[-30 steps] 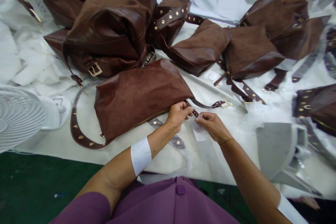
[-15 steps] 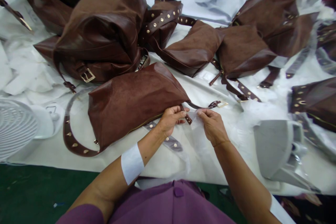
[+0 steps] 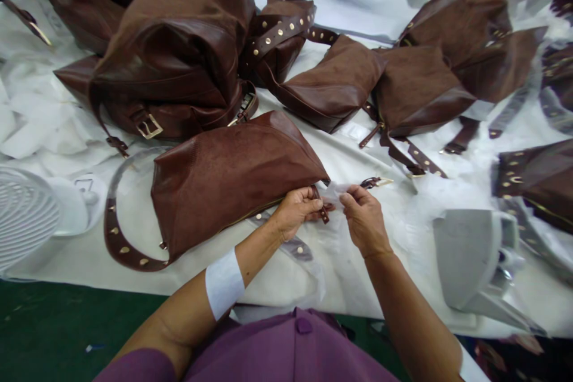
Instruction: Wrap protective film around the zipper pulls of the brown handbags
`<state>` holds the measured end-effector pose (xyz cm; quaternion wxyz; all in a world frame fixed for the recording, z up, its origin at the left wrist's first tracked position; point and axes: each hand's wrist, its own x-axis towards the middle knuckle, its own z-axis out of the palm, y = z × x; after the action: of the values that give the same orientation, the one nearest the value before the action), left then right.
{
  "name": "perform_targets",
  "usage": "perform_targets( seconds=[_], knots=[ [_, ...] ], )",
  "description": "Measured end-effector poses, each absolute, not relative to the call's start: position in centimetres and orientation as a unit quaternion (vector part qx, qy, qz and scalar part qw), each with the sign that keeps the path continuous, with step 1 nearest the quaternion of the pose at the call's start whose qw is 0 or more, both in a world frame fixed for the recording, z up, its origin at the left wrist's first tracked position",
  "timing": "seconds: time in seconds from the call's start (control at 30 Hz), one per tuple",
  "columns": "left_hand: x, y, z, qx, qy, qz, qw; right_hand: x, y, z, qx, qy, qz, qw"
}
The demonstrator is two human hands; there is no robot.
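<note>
A brown suede-and-leather handbag (image 3: 233, 179) lies on its side in front of me. At its right end my left hand (image 3: 293, 213) is closed, thumb and fingers pinching the bag's leather zipper pull (image 3: 323, 213). Just to the right, my right hand (image 3: 366, 222) pinches a piece of thin clear plastic wrap (image 3: 336, 190) stretched towards the bag's corner. Behind my right fingertips lies a strap end with a gold buckle (image 3: 380, 181). The studded strap (image 3: 117, 242) curves out at the bag's left, partly in clear film. Another film-covered studded strap end (image 3: 298, 248) lies below my left hand.
A large brown bag (image 3: 179, 59) stands behind at the left, with several more brown bags (image 3: 340, 80) across the back. A white fan (image 3: 27, 221) sits at the left edge. A grey tape dispenser-like object (image 3: 465, 256) stands at right. Crumpled white paper (image 3: 49, 119) lies left.
My right hand has shifted slightly right, drawing the plastic wrap away from the zipper pull. My left hand keeps its pinch on the pull, moved slightly right and down.
</note>
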<state>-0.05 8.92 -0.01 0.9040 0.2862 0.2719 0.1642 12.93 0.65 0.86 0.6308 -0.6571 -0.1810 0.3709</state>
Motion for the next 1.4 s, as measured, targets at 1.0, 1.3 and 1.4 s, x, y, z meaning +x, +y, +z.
perform_targets(
  seconds=[1.0,1.3,1.4],
  knots=[
    [3.1,9.8,1.1,0.382,0.299,0.385,0.785,13.4,-2.9,1.7,-0.636,-0.076,0.496,0.586],
    [2.7,9.6,0.6,0.385,0.276,0.377,0.796,12.8,-2.1,1.9,-0.617,-0.049,0.522,0.588],
    [2.5,9.6,0.3,0.395,0.262,0.365,0.801,12.6,-1.9,1.9,-0.622,-0.046,0.526,0.578]
  ],
)
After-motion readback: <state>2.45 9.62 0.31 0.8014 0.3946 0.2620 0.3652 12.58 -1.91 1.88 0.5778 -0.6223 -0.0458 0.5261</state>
